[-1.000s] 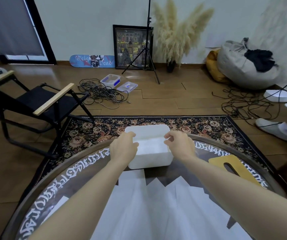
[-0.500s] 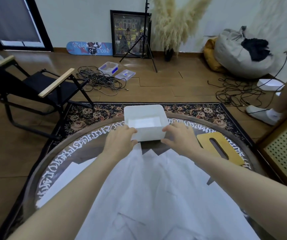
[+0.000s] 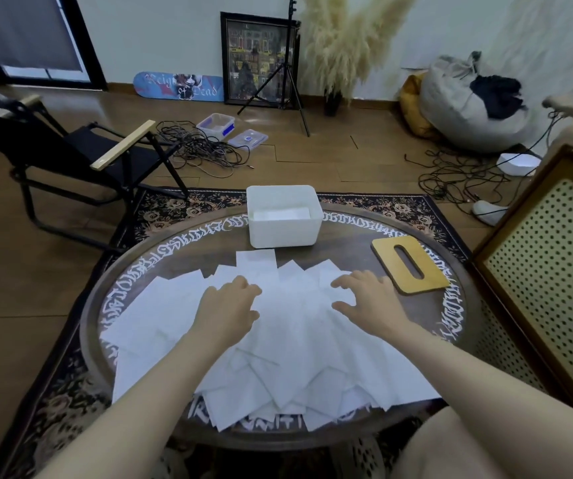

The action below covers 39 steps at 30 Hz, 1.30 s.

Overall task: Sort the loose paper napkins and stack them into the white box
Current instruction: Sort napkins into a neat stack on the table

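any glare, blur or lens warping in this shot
Head view: wide-angle warping bends the floorboards and stretches the forearms; soft window glare on the wood floor; left hand and right hand slightly soft over the napkins; white box reads clearly.

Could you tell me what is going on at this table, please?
A person is sorting loose paper napkins spread over a round table. The left hand and the right hand are both over the pile with fingers spread, gripping nothing yet. The white box stands at the far edge with what looks like a few napkins inside. A slotted wooden lid lies flat to its right.
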Available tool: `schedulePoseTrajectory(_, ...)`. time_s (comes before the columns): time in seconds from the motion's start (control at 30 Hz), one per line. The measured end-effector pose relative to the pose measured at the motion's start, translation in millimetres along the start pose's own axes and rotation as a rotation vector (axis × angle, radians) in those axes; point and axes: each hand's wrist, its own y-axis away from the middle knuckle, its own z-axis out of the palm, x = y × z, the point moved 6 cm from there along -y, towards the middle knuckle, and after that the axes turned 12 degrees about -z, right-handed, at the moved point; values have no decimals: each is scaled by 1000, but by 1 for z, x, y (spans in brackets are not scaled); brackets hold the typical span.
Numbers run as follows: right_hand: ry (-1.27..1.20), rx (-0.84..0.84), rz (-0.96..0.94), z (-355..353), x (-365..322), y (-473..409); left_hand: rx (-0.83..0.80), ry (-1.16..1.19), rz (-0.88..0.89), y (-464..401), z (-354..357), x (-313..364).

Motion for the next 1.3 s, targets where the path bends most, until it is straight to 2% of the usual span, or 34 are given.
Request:
schedulePoseTrajectory(0.17,14,-67,32,10,1,31,-15,-25,24,24,7,9)
schedulePoseTrajectory(0.43,119,-345,-46,48,-17,64,-29,-39,106,45,17,41)
schedulePoseTrajectory(0.57,146,-292,-57,48,-14,67,-65,-38,116,51,27,47)
schedulePoseTrajectory(0.73,-112,-240,81,35,-4,70,-147,44,125,55,40,52)
schedulePoseTrajectory(0.83,-249,-111,162,24,7,70,-191,175,118,54,42,57)
schedulePoseTrajectory(0.93,-556,3,228,18,14,69,-187,350,110,51,38,65)
schedulePoseTrajectory(1.13,-1167,6,159,11,-3,63,-157,674,107,40,29,78)
schedulePoseTrajectory(1.3,-1283,22,162,11,-7,55,-257,896,13,36,29,75)
